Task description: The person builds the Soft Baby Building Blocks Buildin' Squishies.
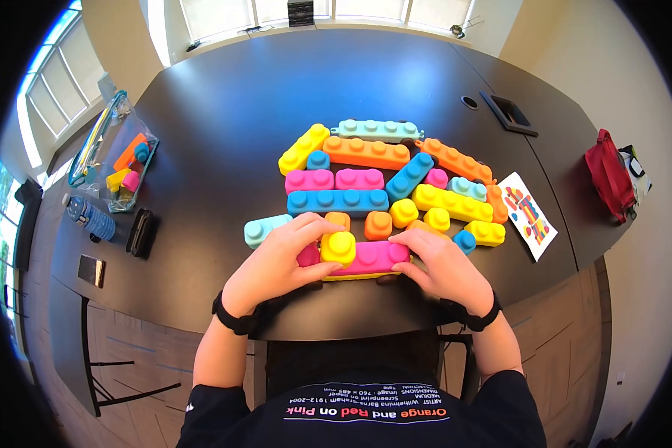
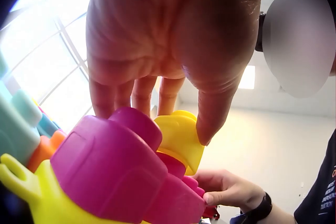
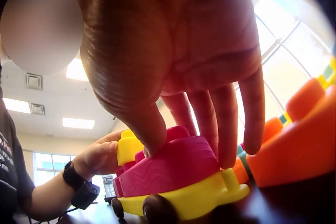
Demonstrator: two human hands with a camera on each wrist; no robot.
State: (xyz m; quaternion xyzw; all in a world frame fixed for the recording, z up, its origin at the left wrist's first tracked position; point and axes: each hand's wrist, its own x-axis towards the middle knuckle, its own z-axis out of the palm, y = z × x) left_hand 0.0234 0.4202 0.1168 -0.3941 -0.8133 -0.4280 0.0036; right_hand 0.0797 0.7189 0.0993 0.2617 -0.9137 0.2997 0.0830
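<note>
My left hand (image 1: pixel 276 261) pinches a small yellow block (image 1: pixel 338 249) between thumb and fingers, right at the top of a row of pink blocks. A long pink block (image 1: pixel 378 257) and a shorter pink block (image 1: pixel 307 255) to its left sit on a yellow wheeled base (image 3: pixel 189 203) near the table's front edge. With my right hand (image 1: pixel 449 265) I hold the right end of the long pink block, thumb on the near side and fingers on the far side. Dark wheels (image 3: pixel 157 209) show under the base.
Just beyond lie many coloured blocks, including a long blue one (image 1: pixel 337 202) and a long yellow one (image 1: pixel 452 203). A picture sheet (image 1: pixel 529 216) lies right. At left are a clear bag (image 1: pixel 97 149), water bottle (image 1: pixel 89 217) and dark case (image 1: pixel 140 233); a red bag (image 1: pixel 607 178) sits far right.
</note>
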